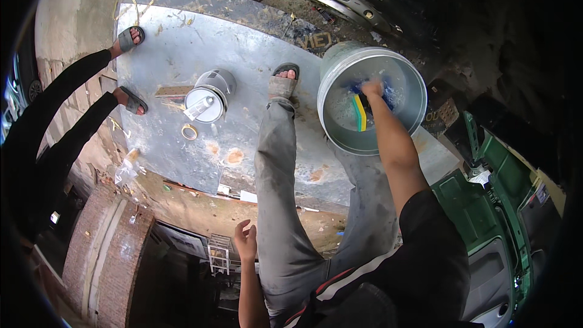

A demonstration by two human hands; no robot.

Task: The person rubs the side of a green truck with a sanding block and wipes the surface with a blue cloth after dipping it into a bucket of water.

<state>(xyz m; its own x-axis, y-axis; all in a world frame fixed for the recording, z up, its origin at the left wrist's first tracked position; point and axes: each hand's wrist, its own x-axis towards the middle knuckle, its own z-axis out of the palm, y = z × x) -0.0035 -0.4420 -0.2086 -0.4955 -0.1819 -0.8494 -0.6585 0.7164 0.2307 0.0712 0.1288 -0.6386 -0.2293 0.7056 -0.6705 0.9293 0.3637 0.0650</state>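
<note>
My right hand (372, 88) is down inside a large grey bucket (331, 97) at the right. Its fingers look closed, but motion blurs them, and a blurred blue thing (388, 98) shows just beside and beneath them. I cannot tell what that blue thing is. Against the bucket's inner wall, left of my forearm, rests a yellow, green and black block like a sponge or scrubbing pad (359, 113). Whitish, wet-looking patches cover the bucket's bottom. My left hand (245, 240) hangs beside my left knee, holding nothing, its fingers loosely bent and apart.
A metal sheet (164, 36) lies underfoot. On it stand a smaller pail (221, 79) with a white tube (199, 107) on top, and a tape roll (189, 132). Another person's sandalled feet (130, 37) are at the left. Green vehicle panels (467, 206) stand at the right.
</note>
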